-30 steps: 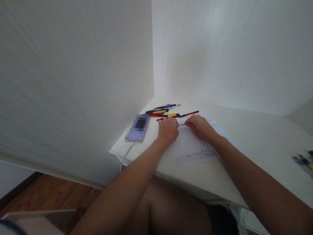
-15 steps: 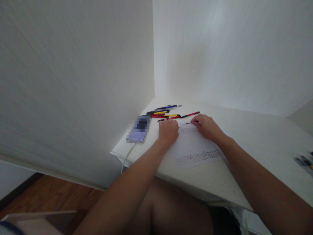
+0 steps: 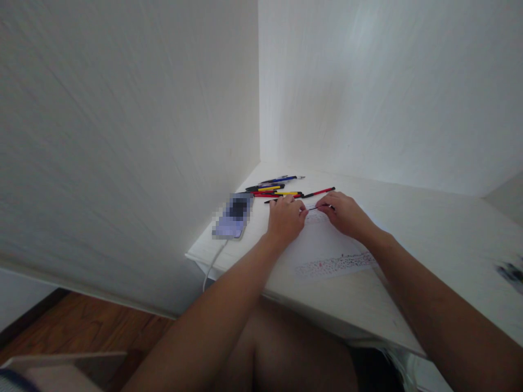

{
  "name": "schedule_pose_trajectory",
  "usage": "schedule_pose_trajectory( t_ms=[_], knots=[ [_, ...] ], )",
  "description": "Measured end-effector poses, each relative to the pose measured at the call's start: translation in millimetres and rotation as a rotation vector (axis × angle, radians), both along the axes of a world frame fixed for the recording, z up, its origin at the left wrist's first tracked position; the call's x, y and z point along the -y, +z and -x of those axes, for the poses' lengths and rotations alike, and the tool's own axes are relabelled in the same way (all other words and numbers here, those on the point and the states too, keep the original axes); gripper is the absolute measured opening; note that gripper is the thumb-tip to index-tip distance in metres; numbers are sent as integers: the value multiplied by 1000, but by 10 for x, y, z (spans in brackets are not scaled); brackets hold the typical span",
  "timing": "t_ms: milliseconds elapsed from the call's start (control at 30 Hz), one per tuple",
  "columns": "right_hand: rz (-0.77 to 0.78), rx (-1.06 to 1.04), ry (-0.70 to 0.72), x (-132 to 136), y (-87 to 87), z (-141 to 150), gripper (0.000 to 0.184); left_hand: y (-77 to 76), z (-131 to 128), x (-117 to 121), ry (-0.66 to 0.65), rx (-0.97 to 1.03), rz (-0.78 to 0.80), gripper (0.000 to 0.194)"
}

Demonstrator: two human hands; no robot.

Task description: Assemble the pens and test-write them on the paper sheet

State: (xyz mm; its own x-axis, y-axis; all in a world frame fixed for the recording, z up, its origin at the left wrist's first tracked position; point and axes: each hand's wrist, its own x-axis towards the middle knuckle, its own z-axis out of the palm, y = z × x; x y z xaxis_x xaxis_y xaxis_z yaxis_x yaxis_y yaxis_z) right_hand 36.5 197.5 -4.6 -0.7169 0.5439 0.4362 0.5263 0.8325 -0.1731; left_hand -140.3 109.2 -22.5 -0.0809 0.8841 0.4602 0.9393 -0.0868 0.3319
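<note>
A thin dark rod, much like a pen refill, spans the gap between my hands above the paper. My right hand is closed, pinching its right end with thumb and fingers. The thumb and forefinger of my left hand are pressed together at its left end. Beneath both hands lies a white sheet of paper with rows of small dark and reddish marks. Just beyond my fingers rest several pens with red, yellow, blue and black barrels. A red and black pen lies apart, close to my right fingertips.
A phone with a white cable lies at the table's left edge. White panels rise at the left and back of the white table. Blurred dark items sit at the far right.
My left hand has moved slightly right, and its thumb and forefinger have come to the rod's left end. My right hand has shifted a little left with the rod.
</note>
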Motion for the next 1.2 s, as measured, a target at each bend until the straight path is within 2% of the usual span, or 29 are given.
schedule_pose_trajectory(
  t_ms=[133,233,333,467,533,667,767,900,1033,1200],
  knots=[
    [34,-27,10,42,34,17,22,16,2,8,-2,-10,2,10],
    [121,-111,-26,46,51,11,17,26,5,9,-3,0,22,11],
    [298,-268,-68,29,82,-24,13,25,4,-1,-20,42,10,13],
    [608,-551,-83,22,131,-74,30,-6,6,-37,-111,180,-52,13],
    [736,-641,-53,34,133,-77,30,-25,12,-55,-172,263,-88,12],
    [907,-567,10,79,97,-35,26,-34,19,-65,-264,377,-121,10],
    [958,-438,57,102,65,0,26,-20,6,-56,-306,416,-80,11],
    [938,-459,9,60,17,-2,31,14,-9,-1,-234,416,56,14],
    [955,-584,-103,-23,-32,-35,30,102,31,140,-167,249,244,36],
    [985,-657,-121,-59,-55,-52,28,233,141,284,-252,43,405,82]
  ],
)
